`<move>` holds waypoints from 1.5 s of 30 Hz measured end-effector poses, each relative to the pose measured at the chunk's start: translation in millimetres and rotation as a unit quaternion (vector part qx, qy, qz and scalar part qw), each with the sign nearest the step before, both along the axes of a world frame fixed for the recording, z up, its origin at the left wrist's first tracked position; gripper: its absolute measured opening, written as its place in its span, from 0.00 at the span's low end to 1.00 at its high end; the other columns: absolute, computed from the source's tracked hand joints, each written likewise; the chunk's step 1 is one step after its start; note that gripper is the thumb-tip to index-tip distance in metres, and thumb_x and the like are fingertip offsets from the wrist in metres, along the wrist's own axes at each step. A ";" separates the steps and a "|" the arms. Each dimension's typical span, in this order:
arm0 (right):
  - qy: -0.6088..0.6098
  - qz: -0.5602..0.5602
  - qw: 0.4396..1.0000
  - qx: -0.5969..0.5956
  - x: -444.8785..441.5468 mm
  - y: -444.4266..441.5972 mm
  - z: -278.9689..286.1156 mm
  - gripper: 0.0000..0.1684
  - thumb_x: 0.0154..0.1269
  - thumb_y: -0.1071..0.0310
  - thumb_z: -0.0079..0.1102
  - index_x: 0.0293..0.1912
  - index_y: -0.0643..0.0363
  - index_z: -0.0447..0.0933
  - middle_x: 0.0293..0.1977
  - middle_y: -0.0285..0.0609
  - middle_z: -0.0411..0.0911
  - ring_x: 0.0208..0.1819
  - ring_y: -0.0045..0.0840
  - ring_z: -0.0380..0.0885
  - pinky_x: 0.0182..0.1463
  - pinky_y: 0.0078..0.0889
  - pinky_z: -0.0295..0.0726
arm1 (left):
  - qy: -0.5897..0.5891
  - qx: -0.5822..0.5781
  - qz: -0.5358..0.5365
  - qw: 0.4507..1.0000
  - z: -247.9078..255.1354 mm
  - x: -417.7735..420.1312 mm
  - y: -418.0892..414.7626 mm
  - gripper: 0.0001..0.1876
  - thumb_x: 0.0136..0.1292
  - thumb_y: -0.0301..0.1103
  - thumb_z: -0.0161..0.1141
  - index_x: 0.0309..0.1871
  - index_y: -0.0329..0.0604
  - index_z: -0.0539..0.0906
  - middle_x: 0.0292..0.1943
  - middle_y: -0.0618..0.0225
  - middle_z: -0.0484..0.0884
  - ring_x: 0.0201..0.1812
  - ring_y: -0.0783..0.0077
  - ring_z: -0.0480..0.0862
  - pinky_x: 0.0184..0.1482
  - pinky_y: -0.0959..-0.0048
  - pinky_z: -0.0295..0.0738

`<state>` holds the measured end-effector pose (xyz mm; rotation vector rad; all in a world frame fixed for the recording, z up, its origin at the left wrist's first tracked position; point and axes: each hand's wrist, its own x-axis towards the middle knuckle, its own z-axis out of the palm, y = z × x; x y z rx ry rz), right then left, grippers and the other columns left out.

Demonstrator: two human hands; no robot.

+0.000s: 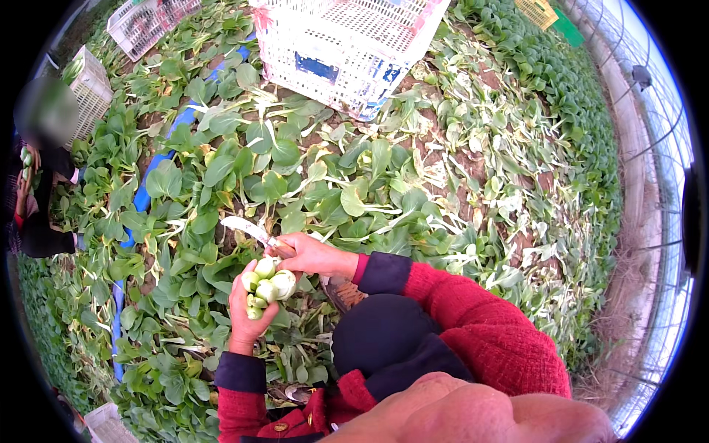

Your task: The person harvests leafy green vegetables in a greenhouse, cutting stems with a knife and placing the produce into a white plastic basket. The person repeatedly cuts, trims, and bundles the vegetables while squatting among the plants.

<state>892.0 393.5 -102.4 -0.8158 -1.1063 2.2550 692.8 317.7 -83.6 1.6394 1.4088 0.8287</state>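
Note:
A bunch of bok choy heads [267,289], pale green with their cut bases facing up, sits in my left hand [245,315]. My left fingers and thumb close around its sides. In my right hand [307,255] is a harvest knife by its wooden handle [281,247]. The curved, light-coloured blade [243,226] points up and to the left, away from the bunch. My right fingers are next to the upper right of the bunch, partly hidden behind it. Leafy bok choy plants [221,277] lie under and around both hands.
A white plastic crate [332,66] stands ahead among loose leaves [354,199]. A blue hose [142,194] runs along the left. A co-worker [47,183] crouches at far left near another crate [91,94]. The greenhouse wall [653,183] curves along the right.

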 end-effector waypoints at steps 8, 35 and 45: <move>-0.076 -0.062 0.991 0.089 -13.4 -1.9 6.4 0.12 0.61 0.72 0.59 0.45 0.59 0.72 0.27 0.29 0.73 0.22 0.09 0.72 0.24 0.15 0.75 | -0.187 -0.110 0.088 0.972 -13.5 -2.4 -13.9 0.39 0.45 0.19 0.63 0.66 0.39 0.64 0.53 0.64 0.75 0.52 0.72 0.77 0.56 0.71 0.72; -0.391 0.052 0.849 0.352 -44.7 39.1 -108.5 0.22 0.65 0.52 0.53 0.46 0.62 0.72 0.37 0.60 0.74 0.44 0.52 0.74 0.48 0.50 0.71 | -0.080 -0.109 0.282 0.950 42.1 -95.9 62.8 0.22 0.45 0.21 0.64 0.48 0.30 0.79 0.40 0.63 0.83 0.39 0.72 0.83 0.44 0.74 0.78; -0.421 0.114 0.838 0.328 -47.4 40.9 -182.6 0.19 0.64 0.57 0.52 0.40 0.67 0.74 0.38 0.63 0.76 0.44 0.55 0.75 0.48 0.52 0.73 | 0.309 -0.331 -0.087 0.887 -46.0 -26.4 117.2 0.32 0.36 0.38 0.69 0.51 0.35 0.80 0.54 0.49 0.78 0.49 0.61 0.82 0.54 0.69 0.75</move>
